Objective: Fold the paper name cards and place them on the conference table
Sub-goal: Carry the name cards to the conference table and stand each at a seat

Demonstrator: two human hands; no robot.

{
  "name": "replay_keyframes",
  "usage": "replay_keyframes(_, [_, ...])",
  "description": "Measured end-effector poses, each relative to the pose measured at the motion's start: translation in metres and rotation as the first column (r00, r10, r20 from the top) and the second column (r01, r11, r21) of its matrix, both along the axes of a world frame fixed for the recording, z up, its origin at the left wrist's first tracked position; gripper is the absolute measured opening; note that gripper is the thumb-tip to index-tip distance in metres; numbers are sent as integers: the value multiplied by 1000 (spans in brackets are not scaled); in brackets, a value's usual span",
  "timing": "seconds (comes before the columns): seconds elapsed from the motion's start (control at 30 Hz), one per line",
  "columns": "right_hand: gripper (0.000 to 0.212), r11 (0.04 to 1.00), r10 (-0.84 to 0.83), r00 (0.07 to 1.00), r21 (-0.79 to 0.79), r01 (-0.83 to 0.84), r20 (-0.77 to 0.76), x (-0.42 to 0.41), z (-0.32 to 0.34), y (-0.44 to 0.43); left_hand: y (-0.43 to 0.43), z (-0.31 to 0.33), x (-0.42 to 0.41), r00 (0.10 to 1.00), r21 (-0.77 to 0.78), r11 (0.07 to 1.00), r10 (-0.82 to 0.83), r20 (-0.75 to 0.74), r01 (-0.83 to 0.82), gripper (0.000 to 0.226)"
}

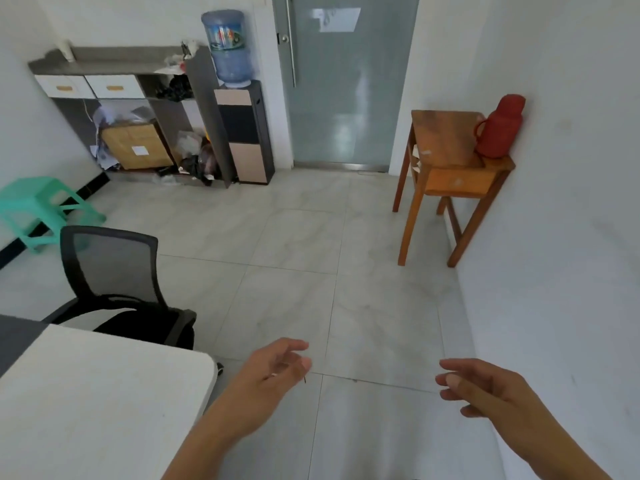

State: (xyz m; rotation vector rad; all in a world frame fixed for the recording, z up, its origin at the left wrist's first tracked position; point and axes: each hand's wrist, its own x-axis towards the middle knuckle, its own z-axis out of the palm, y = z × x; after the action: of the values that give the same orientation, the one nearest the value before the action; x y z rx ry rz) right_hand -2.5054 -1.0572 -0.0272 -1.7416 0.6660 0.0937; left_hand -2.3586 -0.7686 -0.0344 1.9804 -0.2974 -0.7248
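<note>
My left hand (273, 372) is at 6 o'clock, right hand (485, 389) at 4; both loose, fingers apart, holding nothing, bit blurry; conference table (86, 393) corner at 8, mostly cut off.

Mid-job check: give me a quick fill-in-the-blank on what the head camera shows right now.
1. The left hand and right hand both hold ____.
2. The thermos on the wooden side table is ____.
3. The plastic stool is ____.
4. The mesh chair stands beside the ____ table.
Missing words: nothing; red; green; white.
</note>
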Motion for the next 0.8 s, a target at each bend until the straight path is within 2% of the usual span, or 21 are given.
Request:
replay_keyframes(0.07, [16, 1000, 6, 1000, 14, -6, -26, 44, -10, -23, -16, -9, 42, 1000, -1, 1000, -3, -20, 3, 25])
replay_keyframes(0.27, [15, 994, 104, 993, 22, -103, -51, 210, -41, -100, -63, -39, 174, 984, 55, 985, 164, -66, -161, 42])
replay_keyframes(0.43, [13, 964, 266, 962, 1, -266, -59, 371, -34, -141, -101, -25, 272, 961, -4, 965, 263, -92, -264, 40])
replay_keyframes(0.6, [14, 872, 489, 870, -12, -490, -62, 529, -17, -132, -90, -22, 344, 846, -29, 850, 520, -119, -527, 39])
replay_keyframes(0.8, [15, 782, 622, 781, 7, -623, -52, 673, -30, -65, -32, -43, 434, 715, 6, 732, 666, -212, -681, 47])
